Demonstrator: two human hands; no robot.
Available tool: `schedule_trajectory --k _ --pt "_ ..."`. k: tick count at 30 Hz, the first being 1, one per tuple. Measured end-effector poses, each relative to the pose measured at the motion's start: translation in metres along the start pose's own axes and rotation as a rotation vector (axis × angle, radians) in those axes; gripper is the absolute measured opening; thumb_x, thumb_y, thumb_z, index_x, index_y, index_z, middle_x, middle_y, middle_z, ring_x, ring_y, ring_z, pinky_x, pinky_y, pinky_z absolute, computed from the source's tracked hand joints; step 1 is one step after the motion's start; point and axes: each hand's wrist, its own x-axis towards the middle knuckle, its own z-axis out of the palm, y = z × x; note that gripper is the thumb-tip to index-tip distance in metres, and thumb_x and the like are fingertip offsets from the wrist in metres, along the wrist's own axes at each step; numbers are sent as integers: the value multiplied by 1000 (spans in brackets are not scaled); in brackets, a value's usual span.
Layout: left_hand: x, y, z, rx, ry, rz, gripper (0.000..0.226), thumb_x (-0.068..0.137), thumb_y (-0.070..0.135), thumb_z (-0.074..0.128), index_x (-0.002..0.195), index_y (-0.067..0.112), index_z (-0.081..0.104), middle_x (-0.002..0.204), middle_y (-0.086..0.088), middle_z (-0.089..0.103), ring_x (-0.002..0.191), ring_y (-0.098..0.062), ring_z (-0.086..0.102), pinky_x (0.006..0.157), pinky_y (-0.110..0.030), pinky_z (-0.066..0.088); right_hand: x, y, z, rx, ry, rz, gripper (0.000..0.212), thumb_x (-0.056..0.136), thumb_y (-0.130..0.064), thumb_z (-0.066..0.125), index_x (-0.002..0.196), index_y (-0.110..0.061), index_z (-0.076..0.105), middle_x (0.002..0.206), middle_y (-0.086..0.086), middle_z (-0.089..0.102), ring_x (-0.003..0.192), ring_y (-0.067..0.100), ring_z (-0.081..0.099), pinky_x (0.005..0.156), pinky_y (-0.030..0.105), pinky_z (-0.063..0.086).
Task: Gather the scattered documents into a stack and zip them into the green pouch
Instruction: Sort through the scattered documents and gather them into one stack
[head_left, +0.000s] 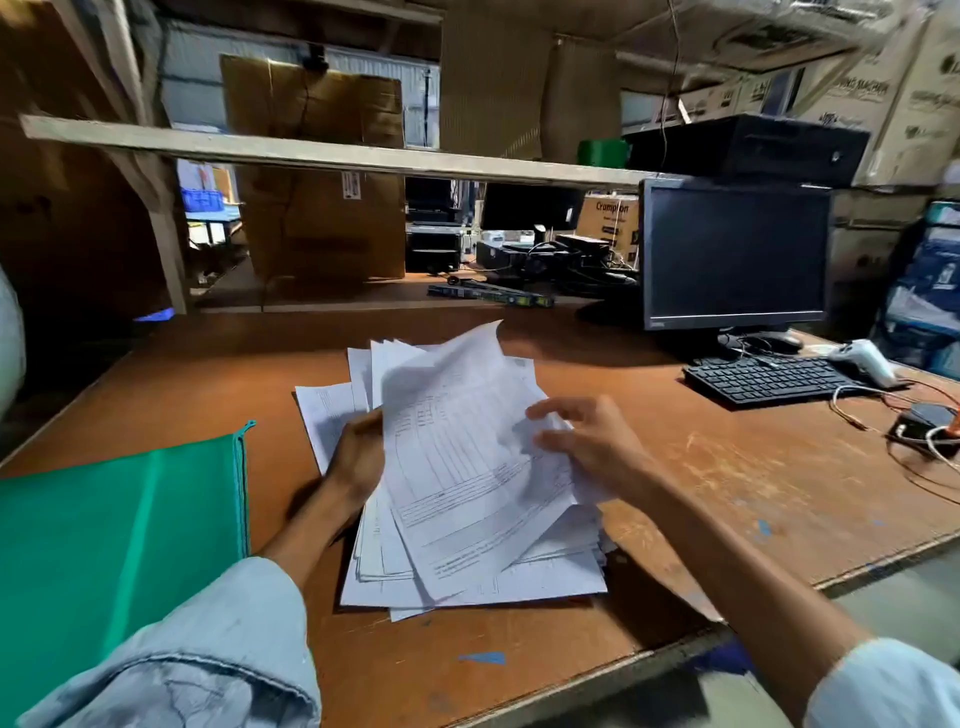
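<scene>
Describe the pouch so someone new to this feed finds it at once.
Start at the brown wooden desk with the dark monitor at far right. Left of the white papers in the middle, a flat pouch lies at the near left edge. It is the only green thing on the desk, with a zip along its right side.

Loose pile of white printed documents (483, 577) in the middle of the brown tabletop (727, 493), edges uneven and fanned. Top sheet (457, 441), ruled like a form, lifted and curling. Flat green pouch (104, 519) just left of the pile, not touching it, zipper along its right edge.
</scene>
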Motion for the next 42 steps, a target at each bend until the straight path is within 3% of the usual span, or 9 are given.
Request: schedule_trajectory --k 2,6,9,12,18,23,27,35,42 --pt "0 -4 1 -114 -15 -18 51 108 32 31 73 17 66 59 15 68 58 7 62 55 -9 46 -2 2 22 -81 94 -25 29 77 -4 77 100 -21 77 103 -7 72 99 10 64 76 17 49" --pt "3 -5 -6 -314 -128 -104 52 97 59 43 123 21 70 128 -6 67 120 -25 63 103 -43 47 -12 2 44 -155 195 -8 28 81 -7 70 106 -19 76 111 -3 72 103 12 65 89 34 57" --pt "6 -10 -2 -180 -44 -39 27 94 7 61 120 8 67 112 -2 72 103 -21 68 87 -32 57 -12 3 42 -199 141 -6 29 85 -14 69 114 -18 70 111 -5 67 101 12 60 83 29 54" --pt "8 -14 -1 -93 2 -3 33 88 -11 61 116 5 67 89 17 74 88 -7 69 67 -16 56 7 12 27 -321 140 68 35 93 -31 64 122 -12 61 105 5 67 89 18 61 72 29 48" --pt "9 -15 0 -75 -1 -4 40 86 -17 59 116 8 65 88 20 75 85 0 71 71 -16 56 48 39 22 -735 96 235 62 93 -56 51 120 -1 56 124 18 56 114 35 47 89 41 39" --pt "8 -12 -1 -76 29 -2 38 86 -13 61 109 17 67 95 17 74 91 -6 71 79 -26 57 63 37 25 -727 71 184 45 92 -47 63 72 -8 53 100 16 65 87 27 49 74 33 37" --pt "7 -8 -1 -68 22 15 39 86 -14 61 102 21 68 89 18 76 86 -4 72 72 -22 57 69 39 27 -620 102 181 43 90 -32 71 58 -11 51 67 3 62 66 21 57 60 33 46" --pt "7 7 -20 -58 75 -3 37 84 -17 62 112 6 66 84 15 76 79 -8 73 68 -18 59 63 49 24 -620 180 191 18 87 -28 69 99 -14 68 99 8 57 102 31 50 79 37 34" --pt "9 8 -37 -96 174 -19 40 84 -16 63 120 1 64 97 6 70 92 -21 68 71 -22 59 64 56 12 -399 277 140 25 88 0 53 101 -17 65 103 15 65 82 26 59 61 24 42"
